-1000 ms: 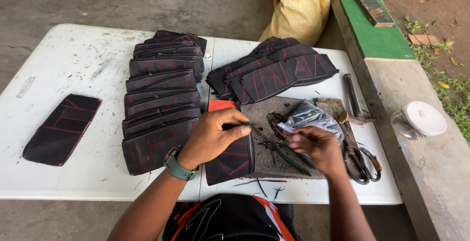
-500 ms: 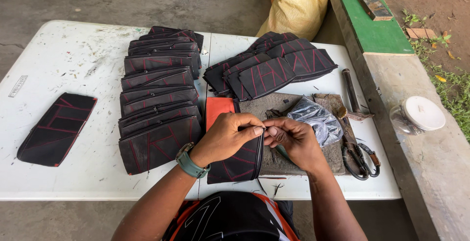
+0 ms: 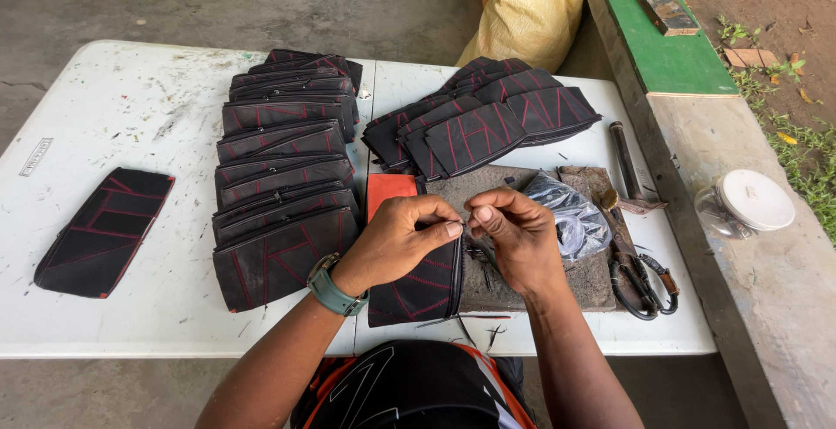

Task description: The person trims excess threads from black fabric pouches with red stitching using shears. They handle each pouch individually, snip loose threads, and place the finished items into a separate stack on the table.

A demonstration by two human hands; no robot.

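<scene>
My left hand (image 3: pixel 399 239) rests on a black pouch with red stitching (image 3: pixel 420 283) and pinches its zipper end. My right hand (image 3: pixel 515 236) meets it fingertip to fingertip, pinching a small zipper part that is too small to make out. The pouch lies on the white table (image 3: pixel 139 115), partly over a dark work board (image 3: pixel 575 276) and an orange piece (image 3: pixel 390 190). A green watch is on my left wrist.
A long row of finished black pouches (image 3: pixel 279 176) lies left of my hands, another fanned pile (image 3: pixel 488 124) behind them, and a single pouch (image 3: pixel 103 230) far left. A clear plastic bag (image 3: pixel 570 216), hammer (image 3: pixel 629 168) and pliers (image 3: pixel 640 276) lie right. A lidded jar (image 3: pixel 744 204) stands on the concrete ledge.
My right hand left the plastic bag and came left to meet my left hand at the pouch's zipper end. The left hand stayed on the pouch.
</scene>
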